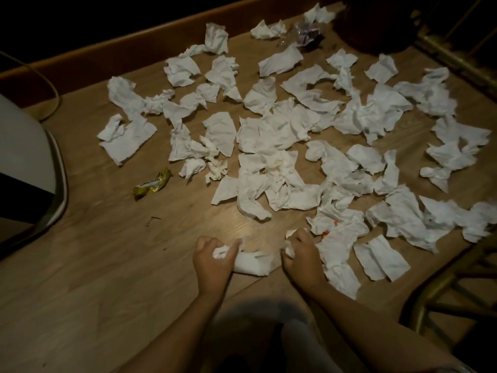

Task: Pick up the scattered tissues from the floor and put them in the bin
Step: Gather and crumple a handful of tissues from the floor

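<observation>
Several crumpled white tissues [279, 135] lie spread over the wooden floor [107, 251], from the far skirting board to just in front of me. My left hand [212, 259] is shut on a rolled tissue [252, 263] that trails to the right on the floor. My right hand [301, 254] is closed on a small crumpled tissue wad [289, 250] at the near edge of the pile. A dark round bin [376, 25] stands at the far right, partly in shadow.
A yellow snack wrapper [152, 183] lies left of the tissues. A clear and purple wrapper [304, 36] sits near the bin. A white appliance [24, 162] with a cable stands at the left. Brass-coloured chair legs [441, 286] are at the right.
</observation>
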A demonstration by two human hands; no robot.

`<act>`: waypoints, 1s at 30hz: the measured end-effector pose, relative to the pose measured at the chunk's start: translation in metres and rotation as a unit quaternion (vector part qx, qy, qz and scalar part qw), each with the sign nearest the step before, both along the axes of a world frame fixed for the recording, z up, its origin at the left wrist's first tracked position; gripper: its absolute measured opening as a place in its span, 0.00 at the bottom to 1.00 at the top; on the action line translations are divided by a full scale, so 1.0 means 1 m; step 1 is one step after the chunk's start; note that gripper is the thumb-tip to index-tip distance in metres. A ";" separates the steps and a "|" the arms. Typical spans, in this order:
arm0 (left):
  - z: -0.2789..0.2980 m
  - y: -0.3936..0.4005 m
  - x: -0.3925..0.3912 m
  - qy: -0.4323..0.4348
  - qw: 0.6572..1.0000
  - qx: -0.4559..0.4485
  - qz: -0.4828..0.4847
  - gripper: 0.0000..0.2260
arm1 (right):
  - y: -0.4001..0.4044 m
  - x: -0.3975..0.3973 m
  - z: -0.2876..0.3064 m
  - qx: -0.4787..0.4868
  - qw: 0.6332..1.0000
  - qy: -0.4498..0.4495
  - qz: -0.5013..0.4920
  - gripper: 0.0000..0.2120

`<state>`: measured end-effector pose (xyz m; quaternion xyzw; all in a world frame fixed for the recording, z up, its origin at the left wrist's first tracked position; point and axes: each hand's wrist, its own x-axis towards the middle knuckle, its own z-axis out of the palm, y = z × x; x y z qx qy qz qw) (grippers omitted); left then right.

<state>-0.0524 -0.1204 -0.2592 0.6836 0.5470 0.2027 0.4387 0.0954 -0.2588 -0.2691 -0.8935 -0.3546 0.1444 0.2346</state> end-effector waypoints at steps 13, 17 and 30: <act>0.067 0.043 0.097 -0.203 0.975 0.071 0.052 0.13 | 0.068 0.021 0.041 0.270 0.916 0.166 -0.247 0.12; 0.047 0.052 0.112 -0.108 0.985 0.091 -0.098 0.31 | 0.076 0.062 0.032 0.149 0.934 0.148 -0.289 0.15; -0.033 -0.010 0.014 0.060 0.957 0.185 -0.213 0.10 | 0.029 -0.009 0.018 0.156 0.977 0.119 -0.086 0.23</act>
